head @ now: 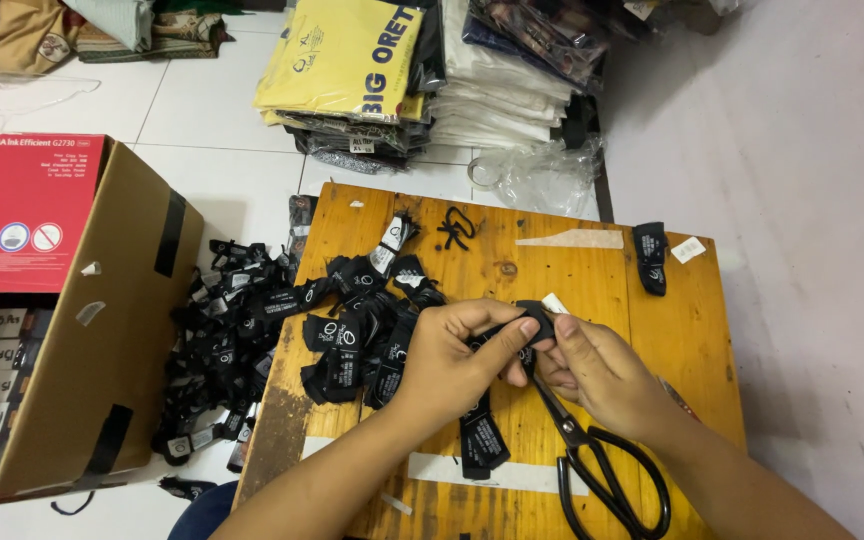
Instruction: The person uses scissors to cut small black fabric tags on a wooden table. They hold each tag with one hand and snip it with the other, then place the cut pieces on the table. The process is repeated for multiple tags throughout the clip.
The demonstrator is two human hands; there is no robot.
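Note:
Both hands meet over the middle of a low wooden table [592, 285]. My left hand [452, 360] and my right hand [597, 370] pinch the same black fabric label [535, 318] between thumbs and fingers. A strip of black labels [482, 440] hangs down from the left hand onto the table. Black-handled scissors [602, 475] lie on the table under my right wrist, blades pointing toward the hands. A heap of black labels with white print [362, 330] lies just left of my left hand.
More black labels [222, 340] spill off the table's left edge onto the white tiled floor. An open cardboard box [102, 330] stands at the left. Stacks of folded, bagged garments [352, 70] sit beyond the table. A single label [650, 258] and a small white tag [688, 249] lie at the table's far right.

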